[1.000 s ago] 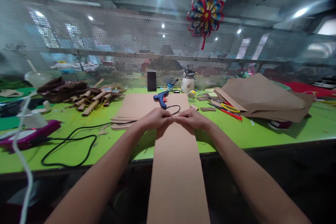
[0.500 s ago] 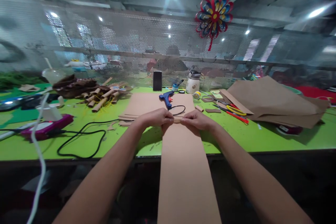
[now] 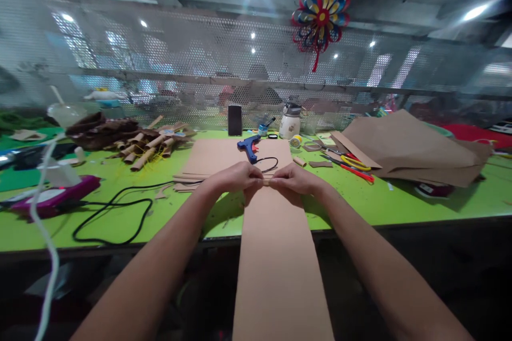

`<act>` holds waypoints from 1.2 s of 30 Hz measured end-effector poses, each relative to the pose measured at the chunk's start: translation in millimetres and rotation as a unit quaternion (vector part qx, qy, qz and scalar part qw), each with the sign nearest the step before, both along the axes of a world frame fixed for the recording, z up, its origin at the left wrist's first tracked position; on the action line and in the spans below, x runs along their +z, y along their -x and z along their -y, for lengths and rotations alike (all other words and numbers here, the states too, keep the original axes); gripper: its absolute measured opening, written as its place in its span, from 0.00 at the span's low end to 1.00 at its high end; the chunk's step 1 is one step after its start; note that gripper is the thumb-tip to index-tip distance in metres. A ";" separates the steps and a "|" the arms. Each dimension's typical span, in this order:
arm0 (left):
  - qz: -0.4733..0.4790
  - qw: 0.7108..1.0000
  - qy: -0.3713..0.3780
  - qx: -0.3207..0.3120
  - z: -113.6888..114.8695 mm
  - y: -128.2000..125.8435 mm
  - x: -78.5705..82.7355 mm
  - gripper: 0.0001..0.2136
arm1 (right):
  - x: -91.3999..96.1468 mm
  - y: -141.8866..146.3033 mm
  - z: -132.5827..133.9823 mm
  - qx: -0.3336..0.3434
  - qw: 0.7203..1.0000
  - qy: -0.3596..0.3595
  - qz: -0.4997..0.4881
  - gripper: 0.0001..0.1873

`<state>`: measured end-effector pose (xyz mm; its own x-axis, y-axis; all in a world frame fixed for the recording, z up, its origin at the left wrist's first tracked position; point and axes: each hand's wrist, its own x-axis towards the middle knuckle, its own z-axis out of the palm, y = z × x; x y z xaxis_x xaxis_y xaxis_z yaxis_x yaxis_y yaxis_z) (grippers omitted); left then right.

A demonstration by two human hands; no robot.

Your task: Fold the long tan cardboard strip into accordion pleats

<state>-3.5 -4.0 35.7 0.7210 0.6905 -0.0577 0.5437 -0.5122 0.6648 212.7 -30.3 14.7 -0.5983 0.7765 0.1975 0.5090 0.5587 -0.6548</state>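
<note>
Paper strip [image 3: 280, 261] overhangs our desk [image 3: 400, 203]; left hand [image 3: 237, 177] and right hand [image 3: 296, 178], close together, pinch its far edge; we're apparently rolling it; next turn needs even pressure.

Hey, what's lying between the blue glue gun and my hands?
In the head view, a loop of black cord lies there, over the stacked brown sheets, just beyond your left hand and right hand.
</note>
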 end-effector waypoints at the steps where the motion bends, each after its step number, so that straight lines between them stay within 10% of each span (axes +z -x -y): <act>1: 0.002 1.000 0.013 0.003 0.1 1.0 1.7 0.12 | 0.2 -0.2 0.6 -0.007 1.000 -0.001 0.001 0.25; 12: 0.004 0.998 0.059 0.007 1.8 10.7 11.6 0.14 | 0.1 1.7 2.6 -0.013 1.000 -0.001 -0.014 0.22; 27: -0.047 0.991 -0.122 0.003 0.5 4.6 -0.1 0.11 | -10.2 10.1 4.9 -0.008 0.992 -0.100 0.077 0.18; 36: -0.030 0.992 -0.102 -0.068 -1.4 4.2 -6.6 0.14 | -5.9 18.2 12.4 0.012 0.995 -0.079 0.062 0.20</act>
<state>-7.8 -2.6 29.2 0.8073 0.5894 0.0281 0.4962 -0.7038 0.5084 194.5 -42.6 8.8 -0.6433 0.7275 0.2387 0.5667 0.6620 -0.4905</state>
